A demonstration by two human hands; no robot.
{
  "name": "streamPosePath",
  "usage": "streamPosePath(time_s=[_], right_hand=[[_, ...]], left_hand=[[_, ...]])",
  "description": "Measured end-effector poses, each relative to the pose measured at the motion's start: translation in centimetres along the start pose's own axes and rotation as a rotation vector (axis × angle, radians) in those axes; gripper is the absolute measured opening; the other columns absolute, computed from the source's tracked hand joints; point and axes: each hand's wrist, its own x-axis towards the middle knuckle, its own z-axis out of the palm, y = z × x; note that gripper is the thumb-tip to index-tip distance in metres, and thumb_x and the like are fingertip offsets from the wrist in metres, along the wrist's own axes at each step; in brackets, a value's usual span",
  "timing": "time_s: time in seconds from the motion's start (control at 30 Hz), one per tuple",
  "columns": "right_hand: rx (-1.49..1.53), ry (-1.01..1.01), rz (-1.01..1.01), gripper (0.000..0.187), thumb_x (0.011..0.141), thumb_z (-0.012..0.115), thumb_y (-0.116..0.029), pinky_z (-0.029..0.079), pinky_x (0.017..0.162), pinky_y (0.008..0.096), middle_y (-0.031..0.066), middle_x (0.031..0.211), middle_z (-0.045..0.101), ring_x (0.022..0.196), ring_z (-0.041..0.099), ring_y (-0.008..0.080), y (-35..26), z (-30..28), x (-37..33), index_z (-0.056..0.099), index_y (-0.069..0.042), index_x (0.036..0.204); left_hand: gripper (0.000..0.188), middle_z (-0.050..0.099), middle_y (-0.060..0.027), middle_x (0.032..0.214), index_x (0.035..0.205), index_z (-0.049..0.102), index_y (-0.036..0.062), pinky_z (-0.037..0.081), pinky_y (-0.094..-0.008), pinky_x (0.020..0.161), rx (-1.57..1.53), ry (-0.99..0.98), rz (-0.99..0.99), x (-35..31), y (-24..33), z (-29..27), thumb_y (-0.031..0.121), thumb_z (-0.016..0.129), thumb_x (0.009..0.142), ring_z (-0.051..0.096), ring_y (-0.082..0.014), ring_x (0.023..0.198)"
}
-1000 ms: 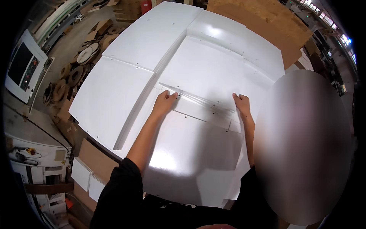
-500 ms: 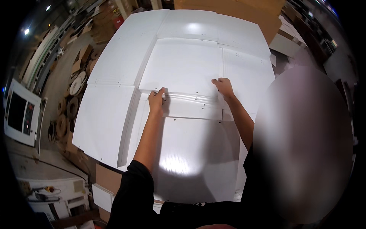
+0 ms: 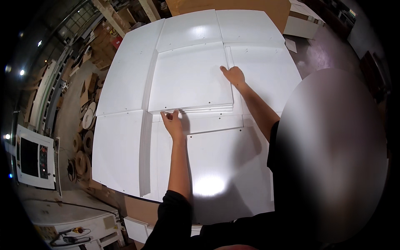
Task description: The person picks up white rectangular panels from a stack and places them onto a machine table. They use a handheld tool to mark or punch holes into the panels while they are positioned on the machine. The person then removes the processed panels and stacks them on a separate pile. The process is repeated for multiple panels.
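Observation:
A small stack of white panels (image 3: 191, 79) with drilled holes lies in the middle of a wide spread of white boards. At its near edge, toward the left corner, my left hand (image 3: 171, 123) rests with bent fingers and thumb apart, the tips against the panel edges. Over at the right edge, my right hand (image 3: 235, 76) is closed, its thumb on the top panel and its other fingers curled down beside the stack. Nearer to me lies another white panel (image 3: 208, 160) with holes along its far edge, shining under the light.
Taller white board stacks (image 3: 118, 150) stand along the left, and more white boards (image 3: 266, 66) lie to the right. Brown cardboard (image 3: 233, 5) rises behind. A control panel (image 3: 35, 157) and brown rolls (image 3: 79, 162) are at far left. A blurred oval covers the right side.
The stack's near edges, stepped before, now sit closer to even. Both hands stay at the stack, with the left fingers now against its near edge. The view has shifted and turned slightly.

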Motion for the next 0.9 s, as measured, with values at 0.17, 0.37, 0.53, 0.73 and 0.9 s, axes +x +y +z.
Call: streamPosePath(time_s=[0.17,0.37,0.53,0.73,0.9], right_hand=[[0.083,0.228,-0.001,0.063,0.083,0.065,-0.055,0.051,0.069,0.0449,0.0223,0.067,0.065,0.069,0.066,0.0366,-0.3,1.6,0.2,0.067,0.005,0.067],[0.203,-0.091,-0.038,0.060,0.084,0.068,-0.052,0.050,0.072,0.0430,0.0210,0.080,0.070,0.075,0.067,0.0299,-0.3,-1.1,-0.8,0.070,0.009,0.083],[0.344,-0.225,-0.017,0.074,0.089,0.066,-0.052,0.045,0.097,0.0373,0.0248,0.120,0.061,0.113,0.058,0.0320,-0.7,-1.1,-2.0,0.055,0.010,0.127],[0.613,-0.272,0.114,0.112,0.091,0.061,-0.060,0.013,0.124,0.0425,0.0283,0.164,0.010,0.154,0.010,0.0357,-1.7,-1.2,-4.3,0.000,0.008,0.156],[0.618,-0.327,0.037,0.113,0.093,0.055,-0.063,0.017,0.123,0.0462,0.0337,0.161,0.010,0.153,0.011,0.0412,-1.8,-2.7,-6.4,-0.003,0.012,0.154]], left_hand=[[0.081,0.052,-0.0093,0.122,0.159,0.016,0.0003,0.039,-0.0289,0.100,-0.068,0.014,-0.010,-0.9,0.2,0.3,0.015,0.065,0.096,0.051,-0.0178,0.107],[0.082,0.057,-0.0136,0.121,0.161,0.013,0.0052,0.043,-0.0305,0.098,-0.158,-0.018,0.012,-0.9,0.1,0.2,0.010,0.062,0.096,0.053,-0.0183,0.110],[0.080,0.050,-0.0179,0.134,0.162,0.009,0.0115,0.039,-0.0292,0.105,-0.355,-0.053,-0.020,-0.9,1.0,-0.1,0.009,0.057,0.098,0.053,-0.0181,0.115],[0.076,0.049,-0.0067,0.107,0.160,0.014,0.0168,0.045,-0.0308,0.104,-0.535,-0.151,0.006,-0.3,0.1,-0.6,0.003,0.049,0.095,0.052,-0.0148,0.098],[0.079,0.047,-0.0030,0.099,0.160,0.013,0.0198,0.045,-0.0320,0.102,-0.561,-0.186,0.015,-0.3,-0.6,-0.7,0.003,0.049,0.092,0.050,-0.0136,0.093]])
